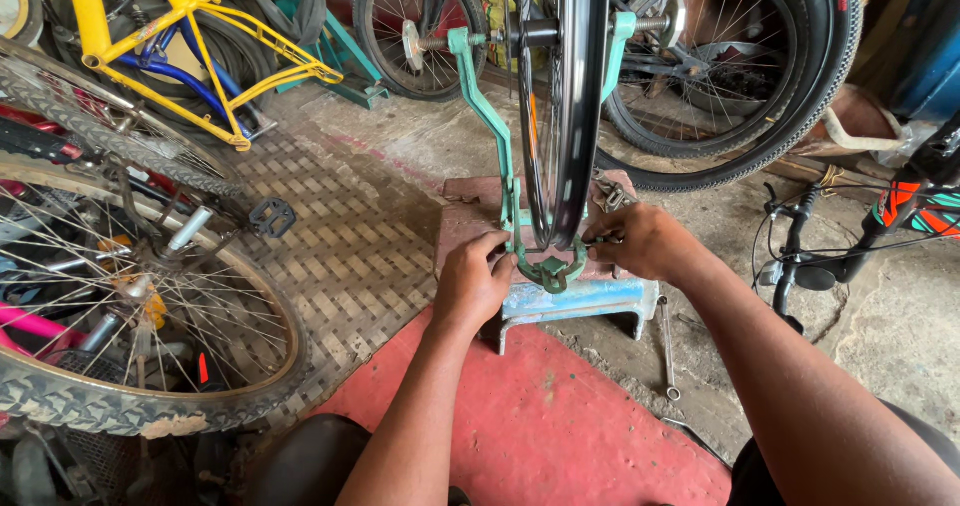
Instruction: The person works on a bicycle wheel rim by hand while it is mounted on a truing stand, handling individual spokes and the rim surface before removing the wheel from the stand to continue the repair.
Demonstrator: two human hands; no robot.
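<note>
The left hand (472, 284) has its fingers curled and pressed against the left side of the green metal truing stand (508, 181) at its base, while the right hand (645, 241) pinches a small metal tool (603, 240) between closed fingertips just right of the black bare bicycle rim (568, 106). That rim stands upright in the stand's fork, on a worn red-and-blue low stool (560, 296). A silver spanner (667, 346) lies on the concrete to the near right, and a spoked, knobby-tyred wheel (120, 326) fills the left.

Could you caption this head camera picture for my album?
Two hands, left and right, at a black rim in a green stand.
</note>
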